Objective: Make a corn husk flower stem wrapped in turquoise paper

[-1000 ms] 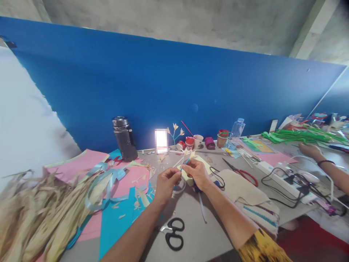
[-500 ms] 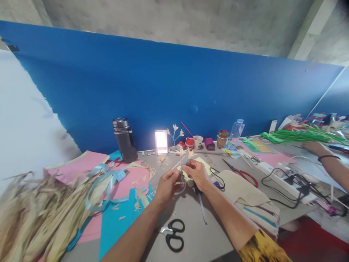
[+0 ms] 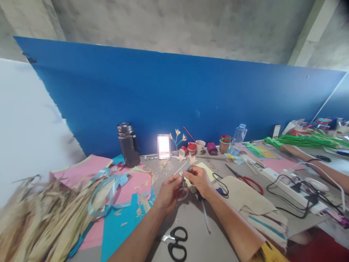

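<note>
My left hand (image 3: pixel 169 191) is closed in a pinch on the blue stem of a small flower, below its head. Beside it, my right hand (image 3: pixel 201 180) pinches the same stem a little higher. The flower's pale, husk-like petals (image 3: pixel 192 159) stick up above my right fingers. A second pale flower head (image 3: pixel 181 157) shows just left of it. A loop of light ribbon (image 3: pixel 184 196) hangs under my fingers. Behind them stands a blue-stemmed branch with several pale flowers (image 3: pixel 177 138). Black-handled scissors (image 3: pixel 177 244) lie near my left forearm.
Dried husks (image 3: pixel 46 214) and a light blue ribbon coil (image 3: pixel 110 193) are at left, with a dark flask (image 3: pixel 128 147) behind. At right are a beige cloth (image 3: pixel 242 194), red-handled scissors (image 3: pixel 252 185) and a power strip (image 3: pixel 291 189). Another person's hand (image 3: pixel 290 151) reaches in at far right.
The view has shifted, so everything sits slightly lower and farther right. Both hands keep their pinch on the stem. The other person's hand has moved left, toward the green stems.
</note>
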`<state>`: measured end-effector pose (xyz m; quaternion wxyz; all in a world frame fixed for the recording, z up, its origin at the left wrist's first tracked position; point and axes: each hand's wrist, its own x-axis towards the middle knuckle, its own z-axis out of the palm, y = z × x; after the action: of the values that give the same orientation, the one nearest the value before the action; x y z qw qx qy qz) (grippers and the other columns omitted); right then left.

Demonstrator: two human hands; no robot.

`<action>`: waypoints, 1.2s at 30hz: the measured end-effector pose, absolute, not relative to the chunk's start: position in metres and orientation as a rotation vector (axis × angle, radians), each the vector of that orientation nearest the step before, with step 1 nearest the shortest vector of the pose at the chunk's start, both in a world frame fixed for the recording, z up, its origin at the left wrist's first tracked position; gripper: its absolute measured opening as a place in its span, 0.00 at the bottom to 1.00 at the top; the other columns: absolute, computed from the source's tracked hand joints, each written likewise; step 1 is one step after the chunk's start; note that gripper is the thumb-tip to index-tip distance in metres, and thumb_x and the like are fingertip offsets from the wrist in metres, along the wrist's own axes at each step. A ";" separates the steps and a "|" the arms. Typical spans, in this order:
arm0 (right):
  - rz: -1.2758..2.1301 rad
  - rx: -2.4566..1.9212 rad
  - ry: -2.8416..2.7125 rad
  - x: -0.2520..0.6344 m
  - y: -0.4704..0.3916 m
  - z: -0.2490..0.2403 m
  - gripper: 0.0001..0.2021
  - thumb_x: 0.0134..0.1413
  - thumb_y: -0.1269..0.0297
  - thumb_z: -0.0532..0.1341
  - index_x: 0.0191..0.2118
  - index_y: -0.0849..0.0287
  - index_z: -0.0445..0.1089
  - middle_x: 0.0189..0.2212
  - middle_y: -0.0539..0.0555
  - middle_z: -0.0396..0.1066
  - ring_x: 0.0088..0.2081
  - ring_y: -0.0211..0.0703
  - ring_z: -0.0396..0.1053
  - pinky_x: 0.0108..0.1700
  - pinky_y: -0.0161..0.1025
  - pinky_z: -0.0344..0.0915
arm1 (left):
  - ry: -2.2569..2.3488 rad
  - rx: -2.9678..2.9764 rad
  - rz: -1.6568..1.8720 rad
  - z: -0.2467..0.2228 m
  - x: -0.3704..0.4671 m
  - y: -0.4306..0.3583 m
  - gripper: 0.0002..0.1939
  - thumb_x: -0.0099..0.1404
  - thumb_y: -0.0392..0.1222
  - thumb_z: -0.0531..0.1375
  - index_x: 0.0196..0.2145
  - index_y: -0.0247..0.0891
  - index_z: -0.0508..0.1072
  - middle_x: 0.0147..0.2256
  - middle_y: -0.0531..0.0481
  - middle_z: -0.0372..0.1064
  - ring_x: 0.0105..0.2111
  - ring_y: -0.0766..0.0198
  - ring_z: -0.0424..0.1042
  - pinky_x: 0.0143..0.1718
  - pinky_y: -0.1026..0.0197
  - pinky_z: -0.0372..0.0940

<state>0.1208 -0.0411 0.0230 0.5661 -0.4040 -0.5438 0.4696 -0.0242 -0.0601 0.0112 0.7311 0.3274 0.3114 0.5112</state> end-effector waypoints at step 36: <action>0.734 -1.114 -1.485 0.118 -0.044 0.022 0.10 0.46 0.58 0.64 0.23 0.59 0.71 0.19 0.48 0.67 0.23 0.36 0.62 0.27 0.34 0.60 | 0.849 0.681 1.364 0.009 -0.018 -0.056 0.18 0.34 0.40 0.76 0.25 0.33 0.78 0.26 0.49 0.73 0.27 0.67 0.69 0.32 0.63 0.63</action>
<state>0.1178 -0.0445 0.0222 0.5419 -0.4690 -0.6252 0.3090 -0.0179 -0.0564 0.0089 0.6431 0.2989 0.3726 0.5986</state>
